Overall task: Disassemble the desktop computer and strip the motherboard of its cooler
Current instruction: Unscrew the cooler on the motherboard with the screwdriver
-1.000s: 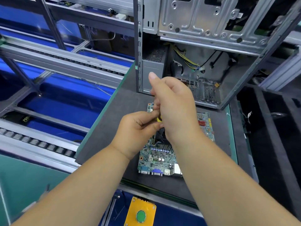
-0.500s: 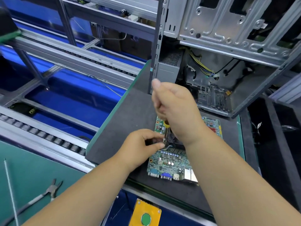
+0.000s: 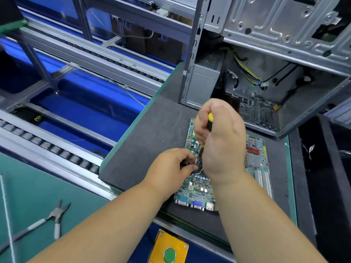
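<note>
Green motherboard (image 3: pixel 199 188) lies on the grey mat (image 3: pixel 144 149) at centre frame, where my right hand (image 3: pixel 218 141) grips the yellow-handled screwdriver (image 3: pixel 209 123) upright and my left hand (image 3: pixel 171 168) pinches the cooler's edge, so next I judge comes loosening its screw.

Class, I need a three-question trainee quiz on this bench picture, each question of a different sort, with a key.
1. True or false: the motherboard lies inside the case.
2. Which hand grips the screwdriver? A) left hand B) right hand C) neither
3. Fill in: on the green mat at the left lie the ____.

Key: 1 false, it lies flat on the dark pad in front of the case. 2 B; the left hand's fingers curl at the cooler area near the tip, what they touch is hidden. 3 pliers.
</note>
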